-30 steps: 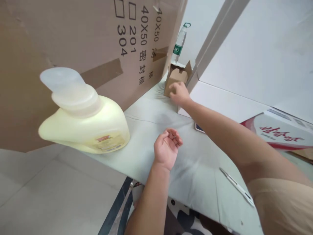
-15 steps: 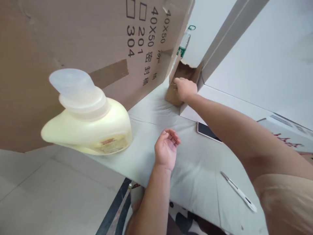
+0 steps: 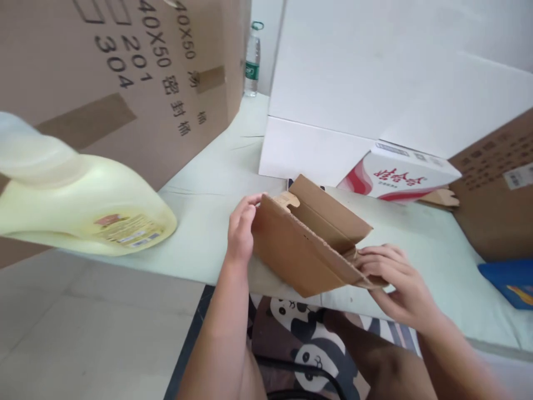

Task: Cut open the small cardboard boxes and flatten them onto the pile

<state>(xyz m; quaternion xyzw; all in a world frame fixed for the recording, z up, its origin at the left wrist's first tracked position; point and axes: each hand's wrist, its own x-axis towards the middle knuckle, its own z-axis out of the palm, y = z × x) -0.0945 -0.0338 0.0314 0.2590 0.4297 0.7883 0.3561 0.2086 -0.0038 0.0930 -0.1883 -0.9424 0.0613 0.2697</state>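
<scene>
A small brown cardboard box [image 3: 300,250] with a torn upper edge is tilted above the front of the cloth-covered table [image 3: 195,222]. My left hand [image 3: 242,226] grips its left end, fingertips at the upper corner. At the opposite end, my right hand [image 3: 395,280] is closed on the box's edge and a flap. The inside of the box shows from above, with a lighter cardboard tab at its left. Behind it, most of the dark phone is hidden.
A large printed carton [image 3: 187,111] and a pale yellow jug [image 3: 95,205] stand at the left. A water bottle [image 3: 252,61] is at the back. Rightward are a white box [image 3: 308,147], a red-and-white box [image 3: 400,175], another carton [image 3: 495,183] and a blue packet [image 3: 510,280].
My right hand has brought the cardboard box from the back toward me. My left hand, formerly free, now grips it too. The view has swung right.
</scene>
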